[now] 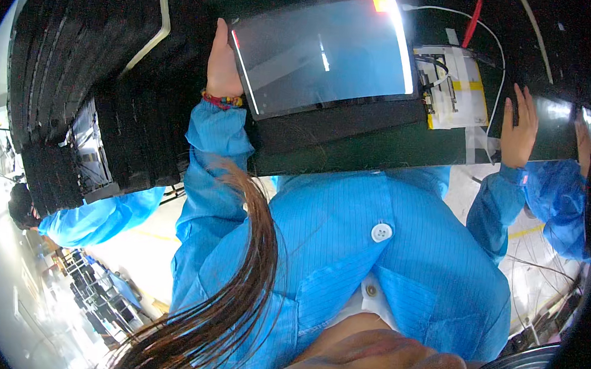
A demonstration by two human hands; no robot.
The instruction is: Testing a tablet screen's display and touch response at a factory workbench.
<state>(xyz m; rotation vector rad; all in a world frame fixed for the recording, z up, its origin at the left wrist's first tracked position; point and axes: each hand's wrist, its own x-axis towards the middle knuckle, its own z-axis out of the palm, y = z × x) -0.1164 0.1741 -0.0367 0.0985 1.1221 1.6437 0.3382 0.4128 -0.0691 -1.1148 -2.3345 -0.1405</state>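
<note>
On the dark green bench [352,160], the lit display panel [303,68] lies left of the taped circuit board [464,108]. The left hand [224,66] touches the panel's left edge, one digit extended; its other fingers are hidden, so pinching cannot be confirmed. The right hand [519,128] is apart from the panel, fingers extended and slightly spread. The step in hand appears to be steadying the lit panel; any next move calls for clearance from the white cable [502,51]. Writing: none legible.

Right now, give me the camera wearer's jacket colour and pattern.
The jacket is blue with fine darker lines, best seen in the head view.
</note>
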